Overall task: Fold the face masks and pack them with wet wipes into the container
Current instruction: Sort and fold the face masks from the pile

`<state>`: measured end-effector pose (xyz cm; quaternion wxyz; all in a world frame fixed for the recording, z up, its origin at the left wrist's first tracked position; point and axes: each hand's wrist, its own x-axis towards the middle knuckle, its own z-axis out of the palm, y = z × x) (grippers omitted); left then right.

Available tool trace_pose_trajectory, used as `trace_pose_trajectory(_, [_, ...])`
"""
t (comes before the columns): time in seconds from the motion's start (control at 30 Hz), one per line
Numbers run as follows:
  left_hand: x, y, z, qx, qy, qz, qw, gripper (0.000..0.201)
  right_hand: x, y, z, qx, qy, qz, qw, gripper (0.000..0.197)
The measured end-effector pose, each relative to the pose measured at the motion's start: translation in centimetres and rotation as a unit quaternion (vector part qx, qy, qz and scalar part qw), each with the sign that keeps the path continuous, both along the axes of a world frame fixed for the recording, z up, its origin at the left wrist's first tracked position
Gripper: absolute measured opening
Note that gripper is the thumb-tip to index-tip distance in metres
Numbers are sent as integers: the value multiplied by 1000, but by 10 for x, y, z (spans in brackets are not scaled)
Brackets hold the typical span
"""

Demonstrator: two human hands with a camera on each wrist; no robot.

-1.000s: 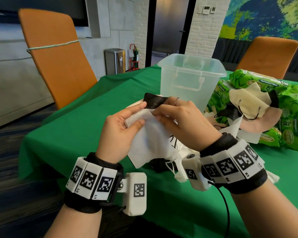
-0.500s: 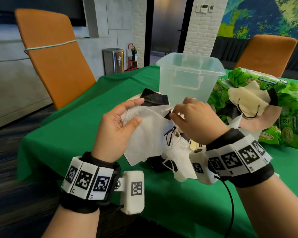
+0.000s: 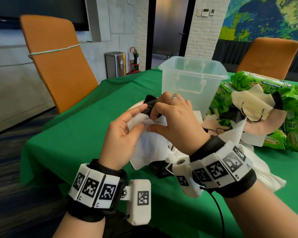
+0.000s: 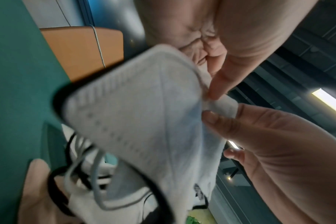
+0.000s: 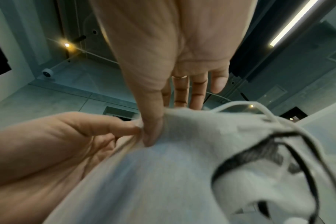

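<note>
Both hands hold a white face mask [image 3: 150, 143] in the air over the near part of the green table. My left hand [image 3: 139, 115] pinches its upper edge between thumb and fingers. My right hand [image 3: 152, 121] pinches the same edge right beside it, with a black mask [image 3: 150, 103] showing just behind the fingers. In the left wrist view the white mask [image 4: 134, 121] is blurred, with ear loops hanging below it. The right wrist view shows my thumb [image 5: 152, 133] pressed onto the white mask [image 5: 163, 174]. A clear plastic container [image 3: 193, 83] stands behind the hands; what it holds cannot be made out.
Green wet wipe packs [image 3: 296, 107] lie at the right with a beige mask [image 3: 248, 103] and other loose masks piled against them. More masks lie under my right wrist. Orange chairs [image 3: 58, 62] stand at the left and far right of the green table [image 3: 76, 126].
My right hand slid right along the mask's top edge, then came back beside the left fingers. The mask's top is now gathered between both pinches.
</note>
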<state>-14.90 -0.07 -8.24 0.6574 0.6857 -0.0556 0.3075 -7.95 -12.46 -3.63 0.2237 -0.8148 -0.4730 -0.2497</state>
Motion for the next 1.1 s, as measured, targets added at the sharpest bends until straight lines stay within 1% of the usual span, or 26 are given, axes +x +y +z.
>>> trace_pose_trajectory(0.1, [0, 0, 2, -36, 0, 11, 999, 28, 0, 0, -4, 9, 17, 23, 1000, 20])
trace_pose_trajectory(0.17, [1, 2, 1, -57, 2, 33, 998, 26, 0, -5, -3, 12, 57, 50, 997, 16])
trace_pose_trajectory(0.2, [1, 4, 1, -66, 5, 42, 997, 27, 0, -10, 0, 16, 85, 58, 995, 16])
trace_pose_trajectory(0.27, [1, 9, 0, -68, 11, 64, 996, 28, 3, -20, 5, 19, 132, 43, 990, 21])
trace_pose_trajectory(0.33, [1, 13, -3, -45, 12, 97, 994, 39, 10, -32, 10, 31, 144, 10, 989, 15])
trace_pose_trajectory(0.4, [0, 16, -4, -31, 14, 120, 992, 45, 19, -43, 17, 100, 120, -26, 987, 7])
trace_pose_trajectory(0.47, [0, 16, -5, -27, 15, 127, 991, 47, 24, -49, 24, 206, 74, -56, 974, 15])
trace_pose_trajectory(0.53, [0, 16, -6, -23, 22, 129, 991, 46, 23, -50, 32, 299, 17, -55, 952, 19])
trace_pose_trajectory(0.57, [0, 16, -6, -18, 23, 130, 991, 46, 21, -49, 34, 324, -11, -45, 945, 19])
trace_pose_trajectory(0.6, [0, 16, -5, -11, 24, 132, 991, 45, 18, -46, 35, 329, -37, -27, 943, 17])
trace_pose_trajectory(0.63, [1, 15, -5, -4, 27, 133, 991, 44, 15, -42, 33, 312, -53, -3, 948, 14])
trace_pose_trajectory(0.67, [1, 14, -4, -2, 32, 133, 991, 43, 13, -38, 30, 277, -55, 26, 959, 10])
trace_pose_trajectory(0.73, [2, 11, -2, -19, 30, 125, 991, 38, 9, -30, 17, 170, -22, 87, 981, 4])
trace_pose_trajectory(0.8, [1, 8, 1, -66, 14, 88, 994, 24, 6, -25, 5, 69, 3, 120, 990, 15])
trace_pose_trajectory(0.83, [0, 8, 3, -95, 9, 65, 993, 23, 5, -24, 0, 30, 4, 127, 991, 20])
trace_pose_trajectory(0.9, [-3, 6, 6, -127, 1, 32, 991, 31, 3, -24, -5, -27, -2, 126, 992, 24])
trace_pose_trajectory(0.93, [-3, 5, 7, -130, -4, 23, 991, 26, 3, -25, -6, -47, -1, 123, 991, 24])
trace_pose_trajectory(1.0, [-3, 4, 8, -122, -4, 29, 992, 11, 3, -26, -5, -75, -5, 122, 990, 21])
trace_pose_trajectory(1.1, [0, 3, 4, -105, 4, 60, 993, 22, 2, -26, -7, -114, -34, 120, 986, 14])
